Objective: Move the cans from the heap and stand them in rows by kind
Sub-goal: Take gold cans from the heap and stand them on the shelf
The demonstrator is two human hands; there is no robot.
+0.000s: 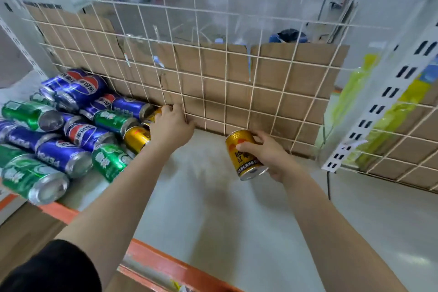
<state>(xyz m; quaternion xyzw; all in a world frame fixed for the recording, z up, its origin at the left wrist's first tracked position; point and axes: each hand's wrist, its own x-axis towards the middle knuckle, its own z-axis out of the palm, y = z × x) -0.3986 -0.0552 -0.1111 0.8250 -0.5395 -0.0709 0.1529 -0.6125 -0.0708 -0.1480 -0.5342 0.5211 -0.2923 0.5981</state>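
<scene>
A heap of cans lies on its side at the left of the shelf: blue cans, green cans and gold cans. My left hand reaches into the heap's right edge by the back grid, fingers curled over a gold can that is mostly hidden. My right hand grips another gold can, tilted, just above the shelf near the back grid.
The pale shelf board has an orange front edge. A white wire grid backed by cardboard closes the rear. A slotted white upright and a second grid panel stand at the right.
</scene>
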